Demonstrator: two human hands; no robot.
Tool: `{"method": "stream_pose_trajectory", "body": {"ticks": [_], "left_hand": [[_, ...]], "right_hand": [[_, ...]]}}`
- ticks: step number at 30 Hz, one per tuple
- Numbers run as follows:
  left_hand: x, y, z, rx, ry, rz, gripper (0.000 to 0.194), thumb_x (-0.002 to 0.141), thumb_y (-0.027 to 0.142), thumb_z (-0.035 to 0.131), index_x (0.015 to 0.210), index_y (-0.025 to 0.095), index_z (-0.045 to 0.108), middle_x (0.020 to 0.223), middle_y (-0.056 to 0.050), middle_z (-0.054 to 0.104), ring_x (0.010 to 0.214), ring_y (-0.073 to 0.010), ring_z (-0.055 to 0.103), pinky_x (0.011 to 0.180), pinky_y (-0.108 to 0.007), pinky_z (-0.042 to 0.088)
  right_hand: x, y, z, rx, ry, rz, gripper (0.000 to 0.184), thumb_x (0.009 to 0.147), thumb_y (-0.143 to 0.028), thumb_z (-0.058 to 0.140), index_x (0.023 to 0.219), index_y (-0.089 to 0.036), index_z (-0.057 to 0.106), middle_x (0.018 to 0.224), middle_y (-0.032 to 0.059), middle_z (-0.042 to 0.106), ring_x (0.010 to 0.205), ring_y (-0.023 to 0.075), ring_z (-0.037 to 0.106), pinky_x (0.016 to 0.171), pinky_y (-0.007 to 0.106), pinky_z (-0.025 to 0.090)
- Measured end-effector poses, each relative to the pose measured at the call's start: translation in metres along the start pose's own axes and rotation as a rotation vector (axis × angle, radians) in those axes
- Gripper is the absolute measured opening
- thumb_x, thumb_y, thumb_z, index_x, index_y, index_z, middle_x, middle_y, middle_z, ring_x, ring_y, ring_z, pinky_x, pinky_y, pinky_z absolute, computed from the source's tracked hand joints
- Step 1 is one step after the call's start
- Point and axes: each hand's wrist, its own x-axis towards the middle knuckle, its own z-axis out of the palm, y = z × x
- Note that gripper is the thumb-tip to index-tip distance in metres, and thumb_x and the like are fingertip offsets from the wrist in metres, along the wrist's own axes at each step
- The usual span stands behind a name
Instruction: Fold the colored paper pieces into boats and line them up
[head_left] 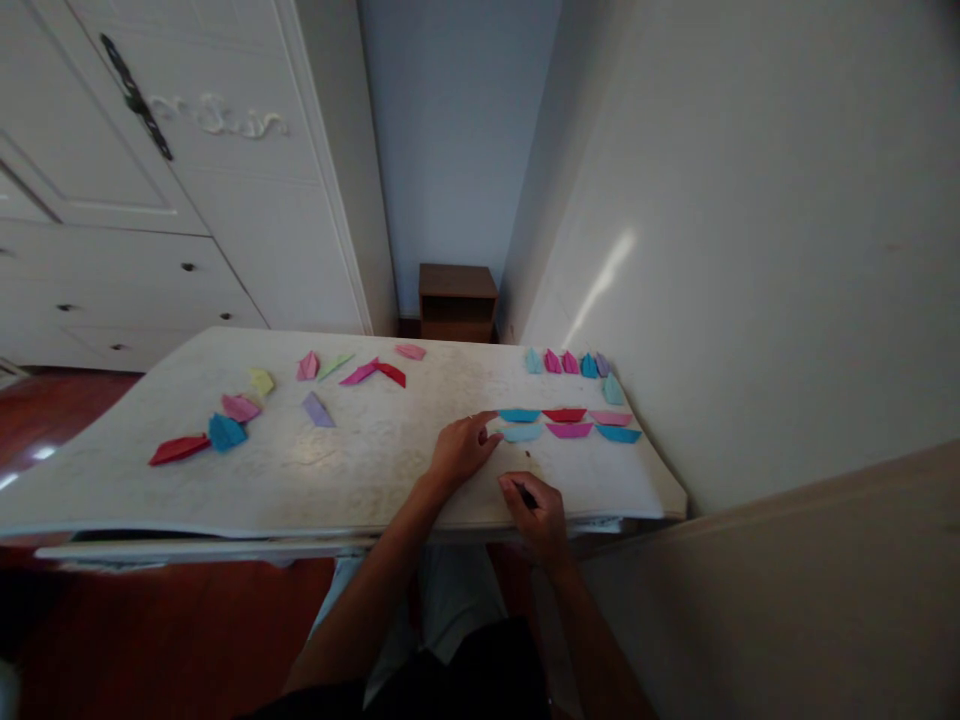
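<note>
My left hand (462, 446) rests on the white table (337, 470), its fingers stretched toward a light blue paper boat (523, 433) and touching it at its left tip. That boat lies in two short rows with a blue one (519, 415), a red one (564, 414) and a magenta one (569, 430). My right hand (538, 508) is curled at the table's near edge around a small dark object that I cannot make out.
Several small folded shapes (571, 363) stand along the wall at the back right. Other folded papers lie scattered on the left, among them a red one (178, 449) and a blue one (226, 432). White cupboards (150, 220) and a brown nightstand (457, 300) stand behind.
</note>
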Motion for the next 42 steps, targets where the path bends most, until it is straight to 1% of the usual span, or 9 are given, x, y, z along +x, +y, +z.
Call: {"method": "stream_pose_trajectory", "body": {"ticks": [11, 15, 20, 25, 28, 30, 33, 37, 42], "left_hand": [[-0.085, -0.064, -0.057, -0.174, 0.182, -0.051, 0.026, 0.084, 0.033, 0.059, 0.102, 0.018, 0.07, 0.071, -0.002, 0.064, 0.062, -0.012, 0.054, 0.065, -0.024, 0.041], [-0.104, -0.08, -0.072, -0.35, 0.256, -0.16, 0.025, 0.082, 0.037, 0.06, 0.089, 0.016, 0.07, 0.061, 0.0, 0.058, 0.055, -0.0101, 0.049, 0.056, -0.022, 0.038], [-0.108, -0.087, -0.072, -0.608, 0.305, -0.233, 0.029, 0.079, 0.041, 0.061, 0.083, 0.012, 0.067, 0.059, 0.0, 0.055, 0.053, -0.009, 0.046, 0.05, -0.02, 0.034], [-0.109, -0.085, -0.073, -0.685, 0.239, -0.137, 0.03, 0.081, 0.04, 0.06, 0.081, 0.01, 0.068, 0.061, -0.001, 0.057, 0.054, -0.0088, 0.045, 0.051, -0.02, 0.033], [-0.112, -0.082, -0.077, -0.702, 0.193, -0.082, 0.032, 0.082, 0.041, 0.059, 0.075, 0.01, 0.066, 0.062, -0.002, 0.058, 0.055, -0.0089, 0.046, 0.051, -0.02, 0.033], [-0.114, -0.08, -0.077, -0.634, 0.201, -0.046, 0.033, 0.083, 0.04, 0.058, 0.068, 0.01, 0.063, 0.058, -0.001, 0.054, 0.053, -0.0082, 0.043, 0.05, -0.021, 0.03], [-0.115, -0.081, -0.074, -0.499, 0.213, 0.012, 0.034, 0.083, 0.037, 0.057, 0.06, 0.012, 0.058, 0.054, 0.001, 0.049, 0.051, -0.0074, 0.041, 0.05, -0.021, 0.027], [-0.115, -0.082, -0.07, -0.404, 0.23, 0.038, 0.033, 0.083, 0.033, 0.057, 0.058, 0.013, 0.055, 0.054, 0.001, 0.049, 0.051, -0.0074, 0.042, 0.052, -0.022, 0.027], [-0.114, -0.081, -0.071, -0.39, 0.25, 0.037, 0.03, 0.083, 0.032, 0.056, 0.06, 0.013, 0.058, 0.056, 0.001, 0.053, 0.053, -0.0084, 0.045, 0.054, -0.023, 0.03]], "right_hand": [[0.008, 0.003, -0.002, -0.008, -0.062, 0.128, 0.036, 0.087, -0.046, 0.054, 0.081, -0.014, 0.067, 0.061, 0.0014, 0.055, 0.058, 0.0131, 0.05, 0.054, 0.023, 0.04], [0.022, -0.003, 0.008, 0.037, -0.125, 0.181, 0.038, 0.085, -0.05, 0.056, 0.08, -0.014, 0.067, 0.064, 0.0028, 0.057, 0.056, 0.0128, 0.051, 0.053, 0.024, 0.041], [0.052, -0.028, 0.052, 0.144, -0.271, 0.133, 0.035, 0.083, -0.048, 0.059, 0.088, -0.014, 0.067, 0.066, 0.0019, 0.059, 0.055, 0.0116, 0.053, 0.053, 0.023, 0.044], [0.103, -0.058, 0.123, 0.163, -0.531, -0.011, 0.034, 0.082, -0.041, 0.06, 0.103, -0.014, 0.063, 0.073, 0.0005, 0.06, 0.058, 0.011, 0.055, 0.053, 0.023, 0.046], [0.133, -0.071, 0.17, -0.03, -0.623, -0.098, 0.031, 0.082, -0.037, 0.06, 0.103, -0.014, 0.063, 0.081, 0.0026, 0.062, 0.06, 0.0108, 0.056, 0.056, 0.023, 0.046], [0.147, -0.078, 0.199, -0.229, -0.641, -0.176, 0.031, 0.08, -0.035, 0.063, 0.103, -0.014, 0.064, 0.084, 0.0041, 0.064, 0.069, 0.0127, 0.058, 0.065, 0.024, 0.045], [0.158, -0.084, 0.23, -0.505, -0.662, -0.269, 0.032, 0.077, -0.036, 0.067, 0.099, -0.013, 0.065, 0.088, 0.0076, 0.065, 0.078, 0.0175, 0.058, 0.069, 0.027, 0.042], [0.161, -0.086, 0.247, -0.543, -0.692, -0.329, 0.022, 0.072, -0.029, 0.068, 0.087, -0.014, 0.064, 0.09, 0.0084, 0.063, 0.078, 0.0178, 0.056, 0.066, 0.026, 0.039], [0.156, -0.08, 0.237, -0.452, -0.708, -0.38, 0.024, 0.069, -0.02, 0.069, 0.09, -0.013, 0.06, 0.094, 0.0053, 0.061, 0.077, 0.0134, 0.053, 0.068, 0.023, 0.039]]}}
